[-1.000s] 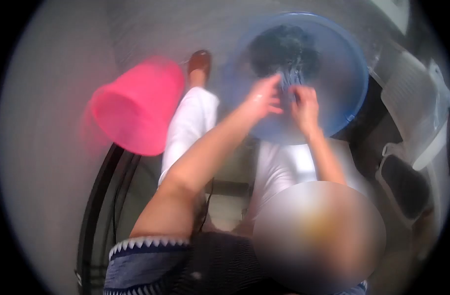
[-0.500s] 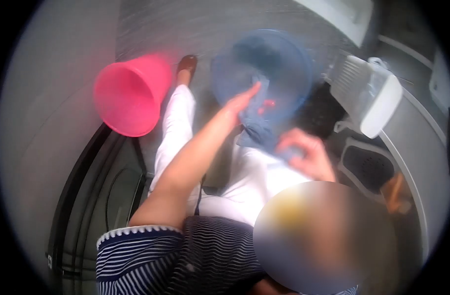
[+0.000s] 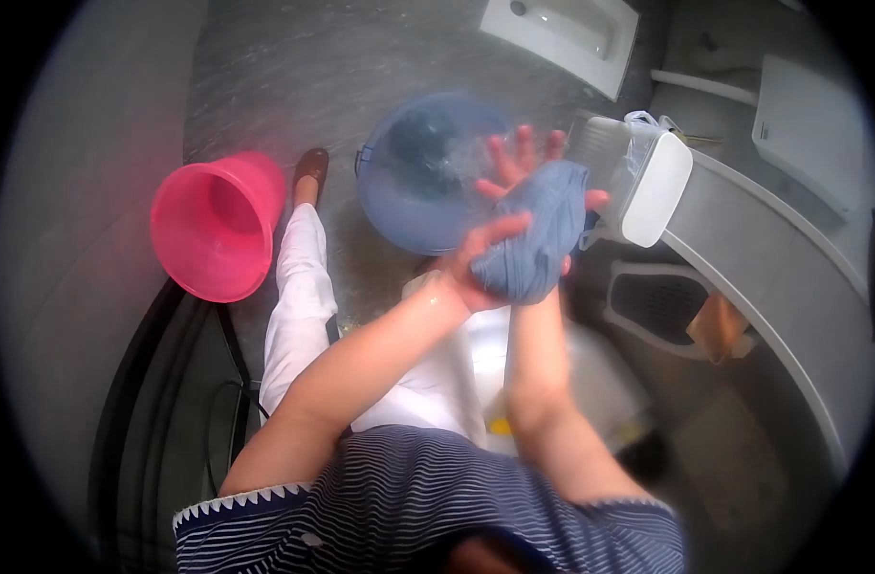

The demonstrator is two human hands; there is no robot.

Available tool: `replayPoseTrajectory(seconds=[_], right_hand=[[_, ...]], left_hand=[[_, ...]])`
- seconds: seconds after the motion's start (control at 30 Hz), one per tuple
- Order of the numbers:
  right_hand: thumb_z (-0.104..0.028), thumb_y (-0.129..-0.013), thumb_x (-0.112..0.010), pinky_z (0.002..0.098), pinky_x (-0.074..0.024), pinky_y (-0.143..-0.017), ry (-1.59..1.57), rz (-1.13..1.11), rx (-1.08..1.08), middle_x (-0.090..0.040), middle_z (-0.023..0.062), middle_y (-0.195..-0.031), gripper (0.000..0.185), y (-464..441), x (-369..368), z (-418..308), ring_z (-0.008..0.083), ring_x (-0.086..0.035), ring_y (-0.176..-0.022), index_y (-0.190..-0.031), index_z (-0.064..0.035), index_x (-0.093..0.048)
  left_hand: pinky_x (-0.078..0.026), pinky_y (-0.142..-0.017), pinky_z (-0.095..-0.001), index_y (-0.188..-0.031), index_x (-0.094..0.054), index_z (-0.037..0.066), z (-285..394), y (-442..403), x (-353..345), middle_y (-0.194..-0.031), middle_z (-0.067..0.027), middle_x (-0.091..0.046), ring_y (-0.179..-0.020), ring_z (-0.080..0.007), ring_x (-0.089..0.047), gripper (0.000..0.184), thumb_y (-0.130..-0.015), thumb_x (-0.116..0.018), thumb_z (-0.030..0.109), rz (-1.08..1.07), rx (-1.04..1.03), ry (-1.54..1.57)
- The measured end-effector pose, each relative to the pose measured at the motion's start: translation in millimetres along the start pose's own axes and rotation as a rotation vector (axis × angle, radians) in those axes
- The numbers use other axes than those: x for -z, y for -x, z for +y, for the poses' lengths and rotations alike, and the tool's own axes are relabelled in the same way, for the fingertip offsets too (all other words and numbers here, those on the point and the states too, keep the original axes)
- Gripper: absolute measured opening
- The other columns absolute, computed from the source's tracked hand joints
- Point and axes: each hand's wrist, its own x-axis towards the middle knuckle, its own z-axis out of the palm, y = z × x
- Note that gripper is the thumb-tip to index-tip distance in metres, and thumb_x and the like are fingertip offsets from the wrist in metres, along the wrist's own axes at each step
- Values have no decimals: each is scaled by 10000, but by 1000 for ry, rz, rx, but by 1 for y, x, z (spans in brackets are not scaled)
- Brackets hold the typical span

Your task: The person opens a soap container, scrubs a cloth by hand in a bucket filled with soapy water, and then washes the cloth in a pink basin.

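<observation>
A damp-looking blue-grey cloth (image 3: 543,225) is bunched into a wad above my lap. My left hand (image 3: 476,263) grips its lower left side, with the thumb over the top. My right hand (image 3: 519,163) is behind the cloth, which hides its palm; its fingers are spread and stick out past the upper edge. Whether the right palm presses on the cloth cannot be made out. Just beyond my hands stands a translucent blue bucket (image 3: 385,206), with dark cloth (image 3: 423,139) and water inside.
To the left, a pink bucket (image 3: 175,234) lies tilted near my shoe (image 3: 310,167). A white bin with a bag (image 3: 657,191) stands at right, beside a low ledge (image 3: 772,335). A squat toilet (image 3: 624,57) is set in the floor ahead. A grey-and-white stool (image 3: 653,306) sits at right.
The cloth, earlier stretched long between my hands near the bucket, is now gathered into a wad. My right hand has moved up and left, close to my left hand. The view has shifted.
</observation>
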Motion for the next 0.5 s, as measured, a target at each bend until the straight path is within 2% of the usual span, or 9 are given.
replayPoseTrajectory(seconds=[0.03, 0.07, 0.1, 0.13, 0.2, 0.3, 0.33, 0.43, 0.5], right_hand=[[-551, -679, -635, 621, -401, -811, -61, -114, 43, -375, 134, -1286, 710, -6, -6, -2, 412, -270, -1225, -1242, -178, -416], [-446, -751, -617, 564, -461, -773, -19, -129, 68, -420, 121, -1227, 507, -8, -17, -2, 365, -396, -1130, -1147, -164, -474], [-395, -769, -604, 546, -472, -757, -6, -85, 26, -437, 112, -1184, 414, -12, -23, -6, 337, -427, -1074, -1088, -159, -484], [-343, -787, -590, 528, -483, -742, 7, -40, -17, -455, 103, -1142, 321, -16, -26, -12, 309, -458, -1017, -1028, -155, -495], [-179, -810, -535, 449, -500, -640, 140, 224, -122, -507, 51, -884, 87, -25, -57, -18, 203, -504, -766, -832, -132, -465], [-159, -805, -549, 396, -473, -589, 619, 538, -254, -509, 50, -757, 93, -42, -77, -19, 197, -516, -675, -832, -110, -476], [-149, -787, -561, 382, -464, -587, 707, 593, -276, -522, 57, -736, 86, -46, -73, -18, 197, -519, -652, -809, -97, -496], [-118, -732, -595, 339, -438, -579, 982, 755, -338, -562, 76, -672, 71, -51, -28, -1, 197, -529, -584, -741, -60, -556], [-149, -713, -609, 340, -443, -595, 1169, 927, -149, -568, 80, -655, 123, -49, 31, 13, 202, -538, -586, -711, -36, -561]], left_hand=[[-425, -886, -396, -1263, -332, 21, 0, 0, -2, -1205, -125, -450, -1054, -275, -480, 587, -778, -598, 219, -37, -35, 0], [-431, -873, -390, -1255, -338, 19, -1, -2, -4, -1188, -123, -461, -1031, -271, -493, 581, -776, -602, 216, -75, -70, 2], [-437, -860, -385, -1248, -343, 16, -1, -2, -7, -1172, -121, -472, -1008, -267, -507, 576, -775, -606, 212, -114, -104, 5], [-440, -848, -370, -1233, -357, 13, 1, -1, -11, -1150, -117, -482, -988, -251, -514, 566, -767, -614, 206, -37, -75, -76], [-446, -824, -340, -1203, -383, 5, 9, 3, -18, -1107, -108, -502, -947, -218, -529, 547, -752, -629, 193, 115, -25, -239], [-440, -810, -297, -1149, -440, 4, 24, -6, -34, -1048, -94, -523, -927, -171, -529, 508, -712, -648, 160, 321, -121, -988], [-443, -792, -288, -1110, -476, -7, 24, -10, -31, -953, -91, -560, -880, -158, -545, 534, -653, -675, 185, 447, -279, -1216], [-456, -775, -325, -1122, -464, -27, 56, -16, 17, -875, -140, -608, -825, -226, -594, 621, -605, -698, 226, 766, -86, -1573], [-457, -770, -362, -1103, -451, -30, 65, -16, 23, -859, -184, -615, -816, -286, -607, 649, -587, -710, 268, 971, -40, -1825]])
